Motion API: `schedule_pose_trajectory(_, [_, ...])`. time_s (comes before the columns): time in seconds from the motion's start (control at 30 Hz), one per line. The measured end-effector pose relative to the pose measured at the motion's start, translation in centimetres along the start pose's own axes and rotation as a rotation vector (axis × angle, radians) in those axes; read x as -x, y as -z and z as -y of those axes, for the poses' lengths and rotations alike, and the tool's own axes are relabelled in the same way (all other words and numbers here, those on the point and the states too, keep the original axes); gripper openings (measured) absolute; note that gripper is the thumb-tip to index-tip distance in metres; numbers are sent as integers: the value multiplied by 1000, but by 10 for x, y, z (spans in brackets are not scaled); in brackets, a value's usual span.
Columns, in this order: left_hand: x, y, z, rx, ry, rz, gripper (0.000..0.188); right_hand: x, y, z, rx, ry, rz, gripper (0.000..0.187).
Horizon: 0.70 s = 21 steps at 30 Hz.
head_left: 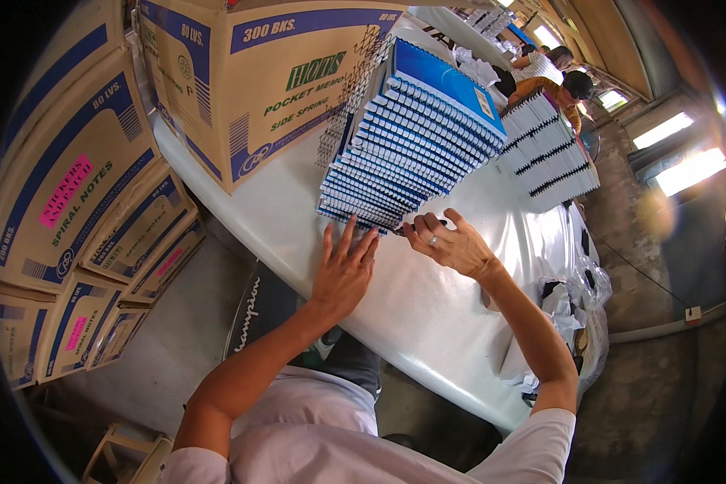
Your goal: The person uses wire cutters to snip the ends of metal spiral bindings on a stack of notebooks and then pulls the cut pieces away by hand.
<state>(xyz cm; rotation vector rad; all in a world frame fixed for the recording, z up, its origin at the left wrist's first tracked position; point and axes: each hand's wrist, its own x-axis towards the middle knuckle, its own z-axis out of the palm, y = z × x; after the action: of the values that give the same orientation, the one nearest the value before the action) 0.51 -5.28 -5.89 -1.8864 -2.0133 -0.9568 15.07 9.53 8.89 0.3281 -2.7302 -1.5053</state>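
A tall stack of blue-covered spiral notebooks [415,133] stands on the table, its coil-bound edges facing me. My left hand [343,270] lies at the bottom of the stack with its fingers stretched out, the fingertips touching the lowest notebooks. Close beside it, my right hand [453,246], with a ring on one finger, is closed in a pinch at the stack's lower right corner. A small dark thing shows at those fingers, mostly hidden, and its kind cannot be made out. Loose wire coils [351,101] rise along the left side of the stack.
A large cardboard box [290,89] stands on the white-covered table [411,298], left of the notebooks. More cartons [73,177] are piled at the left. Another stack of notebooks [548,153] with dark coils, crumpled plastic [569,315] and a person in orange [544,87] are on the right.
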Motion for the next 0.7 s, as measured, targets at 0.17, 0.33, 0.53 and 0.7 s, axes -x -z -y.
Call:
schedule_pose_trajectory(0.17, [0, 3, -1, -10, -3, 23, 40, -4, -3, -1, 9, 26, -14, 35])
schedule_pose_trajectory(0.33, [0, 2, -1, -12, -8, -10, 39, -17, 11, 2, -217, -20, -71, 21])
schedule_pose_trajectory(0.53, [4, 4, 6, 44, 12, -15, 47, -45, 37, 47, -110, -285, 537, 20])
schedule_pose_trajectory(0.7, [-1, 47, 30, 169, 269, -160, 77, 2, 29, 8, -214, -276, 44, 35])
